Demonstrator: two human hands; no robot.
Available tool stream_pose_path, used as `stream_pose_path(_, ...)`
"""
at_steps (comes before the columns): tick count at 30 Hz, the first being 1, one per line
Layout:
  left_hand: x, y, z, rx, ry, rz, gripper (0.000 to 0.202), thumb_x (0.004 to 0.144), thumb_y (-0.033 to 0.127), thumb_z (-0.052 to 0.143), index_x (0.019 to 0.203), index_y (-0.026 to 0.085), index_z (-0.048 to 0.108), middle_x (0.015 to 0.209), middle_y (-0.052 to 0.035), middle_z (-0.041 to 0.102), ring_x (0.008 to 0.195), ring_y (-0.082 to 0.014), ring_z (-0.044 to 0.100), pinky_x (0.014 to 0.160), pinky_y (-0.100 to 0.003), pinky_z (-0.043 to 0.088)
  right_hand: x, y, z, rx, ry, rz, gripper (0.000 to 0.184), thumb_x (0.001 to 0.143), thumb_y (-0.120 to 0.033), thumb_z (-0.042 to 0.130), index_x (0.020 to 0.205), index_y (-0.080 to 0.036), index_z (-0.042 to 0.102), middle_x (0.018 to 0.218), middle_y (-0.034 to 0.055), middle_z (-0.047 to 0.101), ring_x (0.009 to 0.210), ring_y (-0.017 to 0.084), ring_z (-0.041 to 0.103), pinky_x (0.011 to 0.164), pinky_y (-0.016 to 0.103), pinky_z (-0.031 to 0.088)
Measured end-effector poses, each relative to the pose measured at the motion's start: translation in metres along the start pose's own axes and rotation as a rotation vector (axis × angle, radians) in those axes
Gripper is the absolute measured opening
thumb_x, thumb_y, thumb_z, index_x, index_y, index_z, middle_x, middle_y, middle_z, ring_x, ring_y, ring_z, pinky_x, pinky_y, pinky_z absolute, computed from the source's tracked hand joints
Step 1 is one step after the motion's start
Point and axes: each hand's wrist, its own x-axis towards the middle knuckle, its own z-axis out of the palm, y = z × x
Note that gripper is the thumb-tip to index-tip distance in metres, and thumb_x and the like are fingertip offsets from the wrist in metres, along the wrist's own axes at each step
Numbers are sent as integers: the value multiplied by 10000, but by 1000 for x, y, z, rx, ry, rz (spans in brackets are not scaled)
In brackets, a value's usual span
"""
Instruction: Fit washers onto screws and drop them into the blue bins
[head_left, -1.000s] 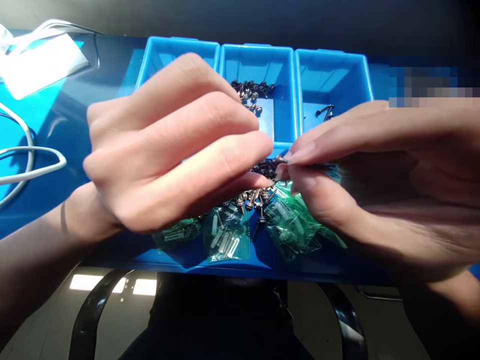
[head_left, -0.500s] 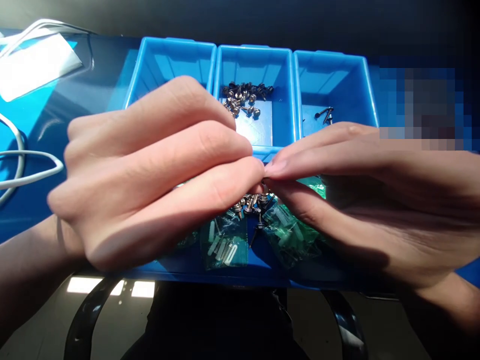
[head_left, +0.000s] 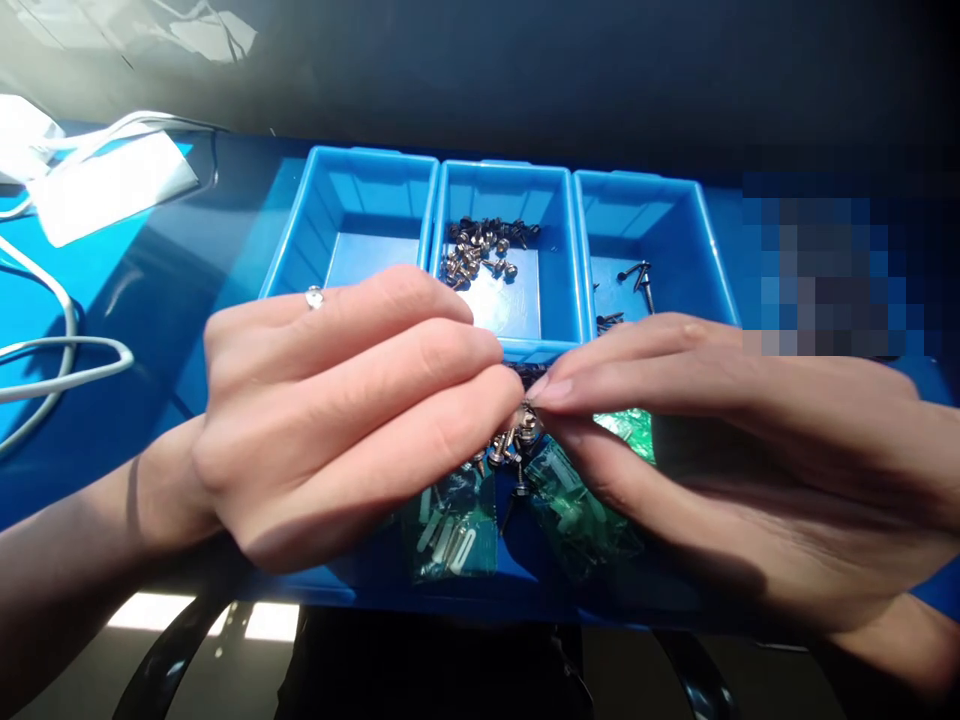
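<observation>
My left hand (head_left: 360, 410) and my right hand (head_left: 735, 440) meet fingertip to fingertip above the blue table, in front of the middle bin. Both are closed in a pinch. Whatever lies between the fingertips is small and mostly hidden, so I cannot name it. Just below the fingertips is a pile of loose metal screws (head_left: 510, 445), partly covered by my left fingers. One dark screw (head_left: 519, 490) lies at the pile's front edge. Nearer me are a clear green-tinted bag (head_left: 454, 535) with white plastic pieces and a second such bag (head_left: 574, 500) under my right hand.
Three blue bins stand in a row: the left bin (head_left: 375, 200), the middle bin (head_left: 559, 270) holding hex-head screws (head_left: 484, 255), and the right bin (head_left: 675, 230) with a few dark screws (head_left: 641, 280). White cables (head_left: 67, 330) and a white flat object (head_left: 112, 190) lie at left.
The view has tilted up, so the bins and bags appear lower. Both hands sit lower in view, the left also a little further right, still meeting at the fingertips.
</observation>
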Motion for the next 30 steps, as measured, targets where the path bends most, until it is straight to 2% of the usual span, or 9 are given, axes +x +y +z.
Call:
stream_pose_path(5, -1, 3, -6, 31, 15, -21, 254, 1047, 251, 850, 1276, 165, 783, 1191, -72, 887, 1225, -299, 856, 942, -459, 770, -3, -1, 11, 39, 116, -12, 165, 967, -132, 891, 1006, -285, 845, 923, -53, 870, 829, 199, 868, 688, 313, 770)
stream_pose_path(10, 4, 1, -1, -81, 73, -113, 143, 1083, 331, 808, 1212, 282, 771, 1117, 10, 895, 1095, -248, 876, 934, -426, 787, -6, 2, 14, 57, 161, -34, 192, 943, -78, 890, 983, -260, 847, 931, -32, 882, 784, 186, 849, 671, 316, 743)
stream_pose_path(12, 7, 2, 6, -105, 113, -160, 181, 1076, 450, 810, 1194, 316, 775, 1115, 1, 880, 1168, -294, 868, 933, -474, 799, -8, 4, 14, 35, 185, -19, 120, 963, -149, 912, 992, -256, 867, 982, -7, 891, 834, 212, 861, 680, 356, 749)
stream_pose_path(16, 13, 7, 20, -82, 162, -191, 500, 1054, 786, 691, 1243, 331, 776, 1203, -59, 837, 1424, -389, 771, 1030, -589, 791, -9, 6, 12, -40, 184, 8, 123, 999, -186, 880, 993, -309, 877, 1018, -6, 887, 855, 240, 859, 715, 409, 755)
stream_pose_path(19, 12, 3, 22, -54, 140, -192, 599, 1068, 856, 581, 1262, 319, 764, 1247, -71, 817, 1497, -403, 726, 1095, -613, 770, -7, 6, 11, -50, 124, 19, 125, 1043, -211, 833, 1007, -326, 863, 1013, 0, 884, 848, 226, 846, 714, 404, 739)
stream_pose_path(22, 5, -7, 17, 3, 105, -146, 568, 1119, 802, 517, 1290, 309, 741, 1254, -66, 813, 1464, -388, 751, 1086, -591, 767, -6, 9, 10, -65, 142, 1, 110, 1040, -219, 838, 1022, -327, 851, 990, -9, 878, 829, 208, 825, 712, 386, 723)
stream_pose_path(26, -3, -17, 9, 77, 67, 14, 267, 1157, 485, 637, 1327, 289, 702, 1221, -35, 826, 1215, -320, 850, 960, -504, 750, -11, 13, 7, -153, 136, -34, 93, 1036, -285, 872, 1104, -340, 840, 1050, -15, 871, 914, 222, 831, 807, 405, 741)
stream_pose_path(28, -3, -18, 8, 67, 71, 43, 288, 1115, 343, 721, 1378, 238, 667, 1234, -60, 834, 1140, -310, 849, 914, -487, 727, -12, 14, 8, -138, 146, -35, 67, 1041, -309, 866, 1094, -339, 838, 1065, -7, 872, 901, 237, 833, 790, 431, 738)
stream_pose_path(30, -1, -16, 9, 42, 104, 26, 357, 1094, 302, 759, 1417, 221, 630, 1238, -78, 843, 1118, -308, 841, 888, -491, 712, -11, 11, 10, -80, 151, -24, 60, 1050, -291, 845, 1068, -347, 838, 1068, -11, 878, 882, 245, 836, 764, 440, 735)
